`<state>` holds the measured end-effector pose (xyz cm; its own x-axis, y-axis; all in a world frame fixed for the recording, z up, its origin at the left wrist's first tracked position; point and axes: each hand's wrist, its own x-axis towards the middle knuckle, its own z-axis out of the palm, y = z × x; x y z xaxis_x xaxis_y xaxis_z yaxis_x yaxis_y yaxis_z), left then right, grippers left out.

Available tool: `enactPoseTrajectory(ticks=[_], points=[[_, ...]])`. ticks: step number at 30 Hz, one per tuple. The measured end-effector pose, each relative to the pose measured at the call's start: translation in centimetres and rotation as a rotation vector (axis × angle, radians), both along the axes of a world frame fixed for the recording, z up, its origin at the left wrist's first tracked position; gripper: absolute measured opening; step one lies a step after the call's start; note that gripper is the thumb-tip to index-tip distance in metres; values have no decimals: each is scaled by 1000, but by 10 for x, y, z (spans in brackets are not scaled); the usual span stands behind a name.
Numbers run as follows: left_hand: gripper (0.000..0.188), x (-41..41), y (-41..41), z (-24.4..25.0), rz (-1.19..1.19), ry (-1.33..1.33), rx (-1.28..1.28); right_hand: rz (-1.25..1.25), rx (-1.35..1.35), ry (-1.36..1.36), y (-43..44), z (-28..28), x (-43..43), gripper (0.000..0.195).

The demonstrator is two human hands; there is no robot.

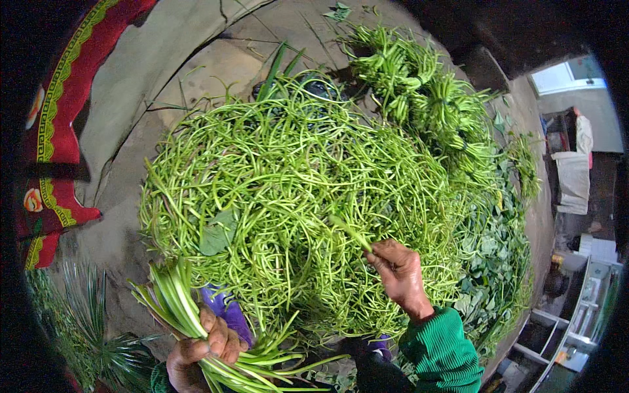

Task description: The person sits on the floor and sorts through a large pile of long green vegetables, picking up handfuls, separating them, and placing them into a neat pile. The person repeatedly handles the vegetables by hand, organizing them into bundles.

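Observation:
A wide heap of green leaf stalks (295, 186) lies on the floor in front of me. My left hand (211, 341), at the lower left, is closed around a bunch of green stalks (177, 299), whose long ends trail to the lower right. Over the heap's lower right part, my right hand (398, 272) pinches a single green stalk (351, 233) between thumb and fingertips. A broad green leaf (218, 233) rests on the left part of the heap. Tied bundles of stalks (442, 103) are piled at the upper right.
Loose green leaves (484, 270) lie along the heap's right side. Palm-like fronds (105, 344) are at the lower left, and a red patterned cloth (61, 147) hangs at the left. My purple shoe (228, 314) is beside the left hand. A metal rack (580, 314) stands far right.

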<state>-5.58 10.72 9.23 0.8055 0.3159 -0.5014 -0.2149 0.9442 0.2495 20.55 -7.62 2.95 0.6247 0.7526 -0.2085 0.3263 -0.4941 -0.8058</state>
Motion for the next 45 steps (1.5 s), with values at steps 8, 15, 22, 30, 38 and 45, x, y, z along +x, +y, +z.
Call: enactPoseTrajectory(ticks=[8, 15, 22, 30, 38, 45], points=[[26, 47, -26, -27, -268, 344, 8, -450, 125, 789, -32, 23, -19, 18], [20, 86, -73, -78, -522, 299, 240, -58, 174, 65, -33, 23, -46, 13], [25, 94, -93, -79, -598, 275, 211, 76, 98, -142, -49, 19, -70, 22], [37, 100, -113, -84, -457, 312, 349, 261, -86, -425, -58, 18, -85, 39], [27, 98, -103, -93, -415, 379, 329, 125, 57, -238, -63, 6, -81, 36], [28, 90, -101, -93, -470, 272, 107, -500, 287, 252, -62, 2, -87, 9]])
